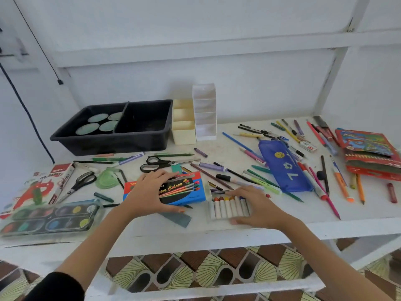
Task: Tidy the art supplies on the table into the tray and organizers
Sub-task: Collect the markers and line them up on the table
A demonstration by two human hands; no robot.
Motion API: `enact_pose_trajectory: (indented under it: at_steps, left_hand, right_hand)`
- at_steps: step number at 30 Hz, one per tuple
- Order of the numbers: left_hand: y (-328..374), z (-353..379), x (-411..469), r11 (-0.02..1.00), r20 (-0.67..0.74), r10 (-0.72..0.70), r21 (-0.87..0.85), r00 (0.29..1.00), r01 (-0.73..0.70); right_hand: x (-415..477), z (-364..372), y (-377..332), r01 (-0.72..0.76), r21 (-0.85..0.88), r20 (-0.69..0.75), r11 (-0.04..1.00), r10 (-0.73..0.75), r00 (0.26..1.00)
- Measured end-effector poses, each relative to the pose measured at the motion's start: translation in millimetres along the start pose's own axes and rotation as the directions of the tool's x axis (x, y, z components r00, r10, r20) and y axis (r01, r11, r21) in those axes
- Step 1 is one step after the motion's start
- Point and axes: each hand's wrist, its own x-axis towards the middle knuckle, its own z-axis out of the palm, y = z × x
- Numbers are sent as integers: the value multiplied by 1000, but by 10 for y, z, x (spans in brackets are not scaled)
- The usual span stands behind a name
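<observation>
- Under the left hand (149,192), a blue watercolour box (186,190) is spanned, fingers on its far edge and thumb on the near one; it is gripped but lies flat on the table.
- Just right of that hand, the crayon set (227,206) is clasped likewise by the right hand (258,208).
- Tidying is judged barely begun: loose pens (211,165) are scattered beyond both hands.
- Next, both items must be lifted and carried to the black tray (104,144), well beyond the left hand.

White wall (195,22), white wooden shelf rail (195,52), white table (227,146), black cable (33,33) at left, brown-and-cream patterned floor tiles (206,270)
</observation>
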Motion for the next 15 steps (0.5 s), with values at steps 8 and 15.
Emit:
enact_pose_trajectory:
  at_steps: [8,15]
  left_hand:
    - [-243,135,-212,1000,80,-15,-17,997,17]
    - [-204,253,-205,999,109,27,-44,994,-22]
  right_hand:
    - [-110,11,-98,-7,144,-245,990,42,969]
    - [60,197,-254,-26,32,-291,999,34,956]
